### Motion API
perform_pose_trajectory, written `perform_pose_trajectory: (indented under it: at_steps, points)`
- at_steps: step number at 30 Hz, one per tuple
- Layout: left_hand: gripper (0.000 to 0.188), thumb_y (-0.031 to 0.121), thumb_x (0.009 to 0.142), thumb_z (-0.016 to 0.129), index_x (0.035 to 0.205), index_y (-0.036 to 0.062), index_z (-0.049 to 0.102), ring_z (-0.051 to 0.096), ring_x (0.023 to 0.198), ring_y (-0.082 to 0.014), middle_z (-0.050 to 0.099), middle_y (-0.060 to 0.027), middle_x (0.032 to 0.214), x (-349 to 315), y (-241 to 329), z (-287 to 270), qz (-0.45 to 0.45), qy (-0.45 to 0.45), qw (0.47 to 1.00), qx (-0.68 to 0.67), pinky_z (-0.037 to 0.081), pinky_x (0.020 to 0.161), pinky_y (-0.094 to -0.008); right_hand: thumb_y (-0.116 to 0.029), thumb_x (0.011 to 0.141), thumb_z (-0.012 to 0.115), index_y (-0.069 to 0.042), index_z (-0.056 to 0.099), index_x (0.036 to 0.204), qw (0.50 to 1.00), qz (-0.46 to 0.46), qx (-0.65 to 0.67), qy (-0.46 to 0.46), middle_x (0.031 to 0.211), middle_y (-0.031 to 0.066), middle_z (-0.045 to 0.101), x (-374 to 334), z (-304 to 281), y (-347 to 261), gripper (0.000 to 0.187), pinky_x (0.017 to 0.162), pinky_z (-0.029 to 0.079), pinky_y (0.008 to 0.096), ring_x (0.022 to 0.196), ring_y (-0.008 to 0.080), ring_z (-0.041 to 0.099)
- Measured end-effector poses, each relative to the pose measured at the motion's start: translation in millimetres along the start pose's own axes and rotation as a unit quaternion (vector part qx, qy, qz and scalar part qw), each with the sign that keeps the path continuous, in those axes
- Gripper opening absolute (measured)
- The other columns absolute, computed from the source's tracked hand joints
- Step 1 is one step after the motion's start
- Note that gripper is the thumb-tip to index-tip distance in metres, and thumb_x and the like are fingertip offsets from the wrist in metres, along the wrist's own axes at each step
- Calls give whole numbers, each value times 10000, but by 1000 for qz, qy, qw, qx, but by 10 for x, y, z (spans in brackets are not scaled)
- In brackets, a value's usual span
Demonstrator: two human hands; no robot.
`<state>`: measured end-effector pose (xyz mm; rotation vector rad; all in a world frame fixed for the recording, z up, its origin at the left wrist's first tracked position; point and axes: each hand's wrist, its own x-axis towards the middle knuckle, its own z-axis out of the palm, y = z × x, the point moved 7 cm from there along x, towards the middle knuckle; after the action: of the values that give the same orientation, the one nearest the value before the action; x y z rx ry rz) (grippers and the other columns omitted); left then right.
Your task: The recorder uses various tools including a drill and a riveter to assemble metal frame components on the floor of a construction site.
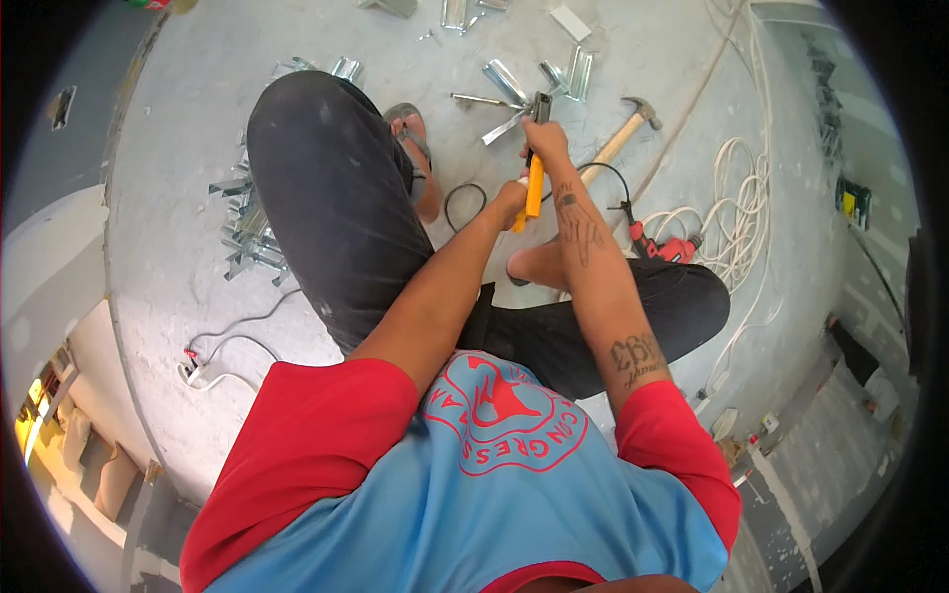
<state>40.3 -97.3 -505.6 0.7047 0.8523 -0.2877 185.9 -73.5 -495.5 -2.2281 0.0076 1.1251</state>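
Note:
A plier-like hand tool (535,188) with yellow handles and a dark head points away from me, over the floor between my feet. My right hand (547,143) is closed round it just behind the head. Lower down, my left hand (510,202) is closed at the yellow handles, its fingertips partly hidden. Just beyond the tool's head lie bent strips of shiny metal channel (506,81); whether the head touches one cannot be made out. A thin metal rod (478,99) lies to their left.
To the right are a wooden-handled hammer (615,143), a red power drill (668,247) and a tangle of white cable (736,217). Cut metal channel pieces (252,237) are piled left of my knee. More pieces and a small white block (570,23) lie at the far side.

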Motion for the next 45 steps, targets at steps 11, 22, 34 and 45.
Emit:
perform_pose_trajectory:
  at_steps: [11, 22, 34, 45]
  points:
    - [460, 551, 1020, 349, 959, 154, 572, 567, 694, -160, 608, -11, 811, 116, -58, -38, -31, -18, 996, -85, 440, 579, -336, -501, 854, 713, 105, 599, 1109, 984, 37, 173, 24, 768, 100, 628, -293, 73, 526, 667, 598, 516, 330, 635, 193, 606]
    - [306, 404, 1006, 456, 991, 134, 599, 576, 668, -182, 619, -33, 817, 249, -145, -68, -18, -76, 980, -181, 483, 604, -330, -674, 868, 512, 18, 736, 971, 959, 9, -159, 236, 1018, 272, 694, -677, 20, 211, 735, 893, 509, 457, 987, 424, 664]
    - [492, 593, 995, 413, 885, 128, 530, 517, 613, -175, 544, -31, 734, 320, -301, -128, -83, -99, 981, -143, 443, 555, -324, -818, 724, 621, -11, 671, 980, 995, 82, 44, -49, 802, 89, 651, -767, -581, 180, 848, 621, 528, 337, 671, 241, 634]
    - [450, 544, 1020, 368, 1009, 151, 587, 606, 684, -206, 646, -34, 840, 71, 3, -81, -14, -101, 989, -106, 480, 559, -368, -664, 801, 665, 71, 687, 950, 992, -4, -62, 108, 897, 192, 715, -339, 167, 452, 750, 760, 536, 376, 803, 295, 705]
